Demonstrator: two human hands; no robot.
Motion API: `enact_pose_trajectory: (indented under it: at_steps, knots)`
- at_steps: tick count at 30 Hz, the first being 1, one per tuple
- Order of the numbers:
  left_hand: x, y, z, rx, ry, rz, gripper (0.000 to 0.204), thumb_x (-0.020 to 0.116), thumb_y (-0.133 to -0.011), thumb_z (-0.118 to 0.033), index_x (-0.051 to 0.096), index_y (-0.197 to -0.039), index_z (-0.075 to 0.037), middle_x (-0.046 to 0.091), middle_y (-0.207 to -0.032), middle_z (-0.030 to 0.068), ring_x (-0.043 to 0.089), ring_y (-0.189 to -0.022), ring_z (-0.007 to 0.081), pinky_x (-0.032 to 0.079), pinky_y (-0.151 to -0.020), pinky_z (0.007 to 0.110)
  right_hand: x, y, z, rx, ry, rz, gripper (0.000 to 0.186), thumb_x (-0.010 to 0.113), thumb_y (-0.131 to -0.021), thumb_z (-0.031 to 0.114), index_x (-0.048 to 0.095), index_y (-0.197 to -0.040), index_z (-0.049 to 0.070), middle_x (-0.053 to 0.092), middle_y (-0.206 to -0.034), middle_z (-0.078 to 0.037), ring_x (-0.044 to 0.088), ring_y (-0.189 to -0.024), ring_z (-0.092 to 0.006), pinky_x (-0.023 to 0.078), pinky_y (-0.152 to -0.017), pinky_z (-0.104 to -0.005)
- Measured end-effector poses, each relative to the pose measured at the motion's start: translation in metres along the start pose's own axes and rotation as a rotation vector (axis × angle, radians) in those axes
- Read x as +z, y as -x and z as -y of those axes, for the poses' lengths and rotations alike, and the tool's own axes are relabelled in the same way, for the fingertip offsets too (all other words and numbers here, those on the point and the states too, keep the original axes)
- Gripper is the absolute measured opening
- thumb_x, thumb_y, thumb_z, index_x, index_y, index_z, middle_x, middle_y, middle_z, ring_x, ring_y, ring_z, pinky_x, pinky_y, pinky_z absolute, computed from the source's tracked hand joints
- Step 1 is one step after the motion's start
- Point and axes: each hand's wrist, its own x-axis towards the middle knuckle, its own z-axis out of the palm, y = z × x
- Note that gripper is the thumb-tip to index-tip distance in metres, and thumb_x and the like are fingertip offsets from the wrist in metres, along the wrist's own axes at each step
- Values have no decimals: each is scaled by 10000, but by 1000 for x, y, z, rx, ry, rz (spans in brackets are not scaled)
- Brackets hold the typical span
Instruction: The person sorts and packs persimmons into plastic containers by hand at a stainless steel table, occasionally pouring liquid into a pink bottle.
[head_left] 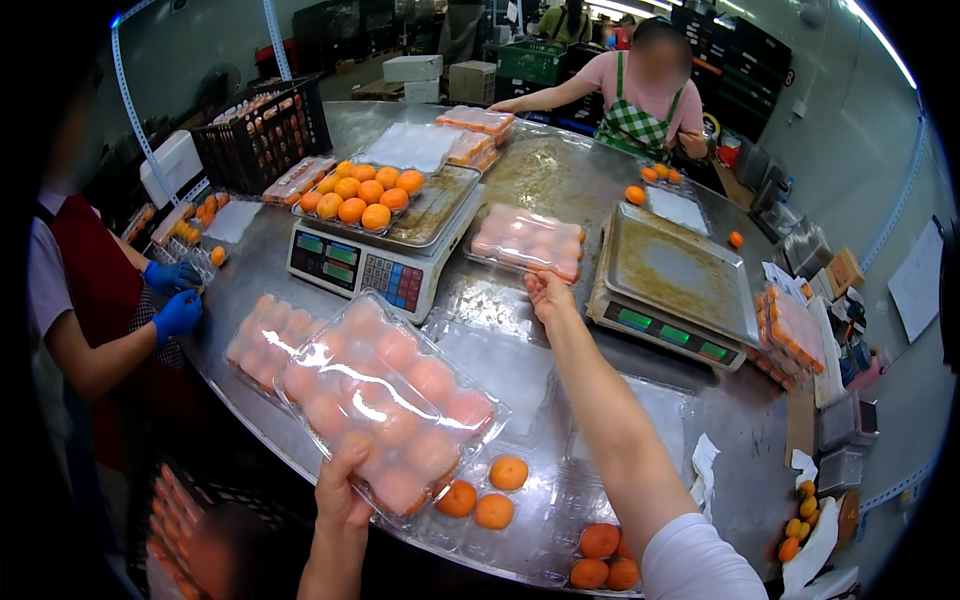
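Observation:
My left hand [345, 485] grips the near corner of a clear plastic clamshell pack [390, 390] of oranges, whose fruit looks pink through a pale covering sheet. The pack is tilted, raised above the table's near edge, and partly covers a similar pack [268, 335]. Stretched forward, my right hand [548, 297] has its fingers closed on the near edge of another covered orange pack [525, 240]. That one lies on the metal table between two scales. Below my arms, loose oranges [493, 511] sit in open clear trays.
A scale [390, 240] at left bears an open tray of oranges [362, 195]; another scale [680, 275] stands at right. Stacked packs [790, 335] lie by the right edge. A black crate [265, 135] stands far left. Co-workers stand at left, with blue gloves [178, 315], and across the table.

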Motion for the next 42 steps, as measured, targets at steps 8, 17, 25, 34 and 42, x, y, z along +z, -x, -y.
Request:
enact_pose_trajectory:
  at_steps: [8, 17, 25, 34, 42]
  knots:
    - [23, -24, 2, -18, -92, -31, 378, 629, -818, -68, 546, -1175, 27, 622, -1071, 104, 600, -1008, 210, 490, -904, 354, -1, 44, 26, 99, 196, 62, 113, 544, -907, 60, 565, -941, -45, 659, -829, -139, 659, -677, -200, 581, -580, -260]
    - [176, -182, 88, 86, 14, 152, 251, 661, -844, -49, 595, -1078, 10, 632, -1042, 83, 621, -966, 203, 523, -818, 328, -65, 219, 126, 61, 746, 338, 198, 597, -915, 139, 617, -1024, -24, 669, -889, -130, 604, -635, -133, 484, -549, -258]
    - [231, -308, 183, 102, 175, -100, 431, 695, -841, -84, 498, -1204, 39, 587, -1142, 122, 608, -993, 238, 525, -851, 391, -188, 340, 226, -34, 823, 123, 186, 586, -913, 105, 619, -1030, -36, 678, -872, -143, 624, -630, -139, 503, -552, -242]
    - [194, -284, 172, -158, -237, -82, 639, 683, -844, -275, 377, -1375, -97, 409, -1339, 171, 398, -1219, 375, 347, -1000, 597, -285, 390, 248, -50, 654, -73, 148, 579, -903, 71, 630, -1005, -24, 685, -820, -134, 622, -594, -142, 502, -533, -247]
    - [168, -247, 127, -84, -357, -15, 499, 673, -833, -183, 457, -1269, -71, 467, -1231, 146, 474, -1127, 280, 446, -923, 478, -277, 441, 248, -191, 702, -85, 143, 557, -915, 79, 623, -994, -19, 675, -817, -133, 599, -581, -128, 495, -534, -240]
